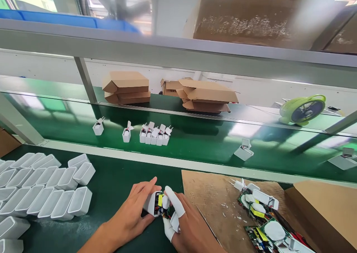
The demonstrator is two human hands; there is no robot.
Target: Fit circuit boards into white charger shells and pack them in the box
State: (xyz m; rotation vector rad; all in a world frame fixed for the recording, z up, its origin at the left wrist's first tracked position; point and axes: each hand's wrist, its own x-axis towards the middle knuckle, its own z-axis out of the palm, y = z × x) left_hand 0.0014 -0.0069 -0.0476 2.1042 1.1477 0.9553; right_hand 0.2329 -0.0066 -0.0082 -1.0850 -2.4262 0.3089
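Near the bottom centre, my left hand point(132, 212) grips a white plastic housing point(150, 203) from its left side. A circuit board point(161, 204) with a yellow part and a round white pad sits at the housing's open right end. My right hand point(185, 223), with white covers on its thumb and a finger, holds the board from the right. A small white piece point(175, 222) shows between those covered fingertips, below the board. How deep the board sits in the housing is hidden.
Rows of white housings point(36, 199) stand at left. Circuit boards point(275, 231) and a white plug lie on cardboard point(217, 197) at right, beside a carton point(326, 212). Beyond a pale rail, a green belt point(195, 137) carries white units point(156, 135). A green fan point(302, 109) stands farther back.
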